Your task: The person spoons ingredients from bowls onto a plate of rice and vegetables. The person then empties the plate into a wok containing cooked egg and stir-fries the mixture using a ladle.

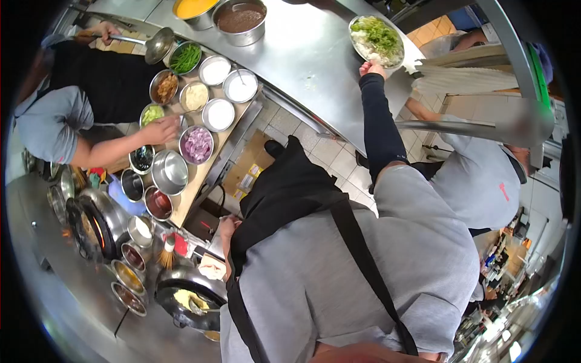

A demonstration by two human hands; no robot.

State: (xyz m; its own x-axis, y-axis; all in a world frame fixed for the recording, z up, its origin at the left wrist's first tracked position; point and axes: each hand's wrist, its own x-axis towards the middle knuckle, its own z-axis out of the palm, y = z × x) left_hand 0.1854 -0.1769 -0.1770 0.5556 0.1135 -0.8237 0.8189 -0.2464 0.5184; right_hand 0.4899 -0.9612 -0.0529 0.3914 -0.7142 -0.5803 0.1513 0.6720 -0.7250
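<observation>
My right hand (372, 68), at the end of a dark sleeve, reaches out to the near rim of a round dish (400, 55). Its fingers are closed at that rim, beside the white food. Chopped greens (380, 35) and something white and shredded fill the dish, at the far end of the steel counter (305, 60). My left hand (228, 226) hangs low beside my apron, near the stove side; its fingers are mostly hidden. Close to it are a folded pale cloth (212, 267) and a wok (166, 287) with yellow food and a ladle.
On the left, a co-worker's hand (162, 129) is over several metal bowls, including chopped red onion (196, 145) and green beans (186, 58). Their other hand holds a ladle (158, 46). Another person in grey (478, 181) stands close on my right. A cardboard box (247, 162) lies below.
</observation>
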